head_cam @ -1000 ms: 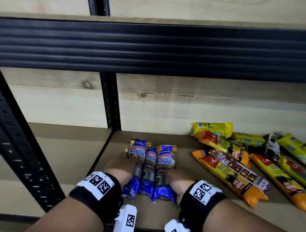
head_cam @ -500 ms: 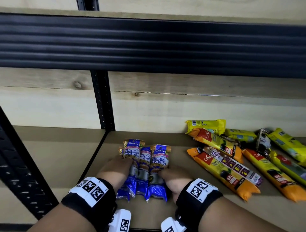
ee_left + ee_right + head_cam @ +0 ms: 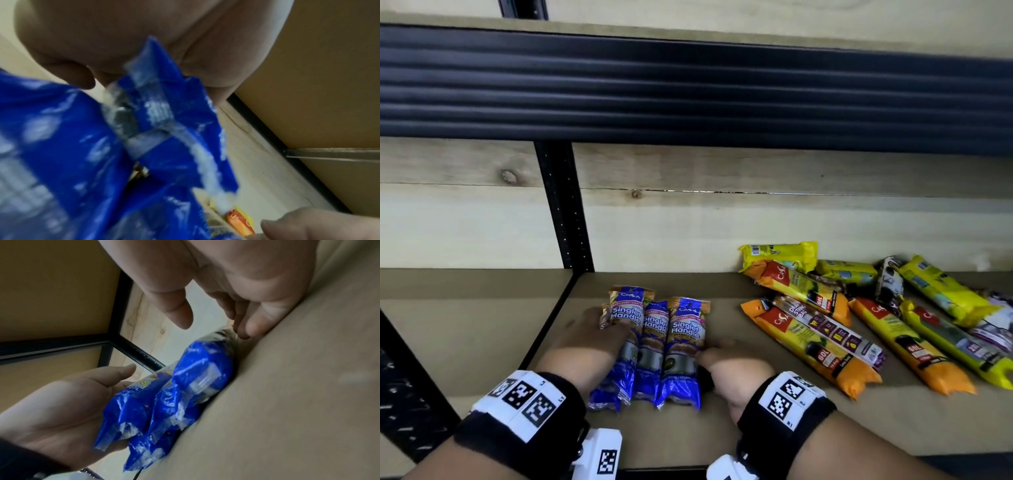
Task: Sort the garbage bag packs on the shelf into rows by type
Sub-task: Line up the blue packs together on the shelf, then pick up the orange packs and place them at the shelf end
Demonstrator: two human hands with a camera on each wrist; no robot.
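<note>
— What's at the far left?

— A black perforated steel upright (image 3: 563, 205) against pale knotty wood boards; below it the matte brown shelf board (image 3: 722, 428); then the left hand (image 3: 589, 342), fingers fairly straight, laid flat along the left flank of the blue packs (image 3: 654, 346).

— And those packs?

— Three glossy, crinkled, tube-shaped film wrappers lying side by side lengthways on the shelf, touching one another, crimped seals at each end; print reads "Singlet Handle".

— The other hand?

— The right hand (image 3: 736, 370) sits against the right flank of the rightmost blue pack; its fingers are loosely extended, fingertips (image 3: 252, 327) on the board, gripping nothing.

— Further right?

— Well apart, a loose heap: long orange packs (image 3: 815, 346), one crossed by a slim purple-banded pack (image 3: 832, 332); yellow packs (image 3: 780, 253) behind, overlapping at mixed angles.
</note>
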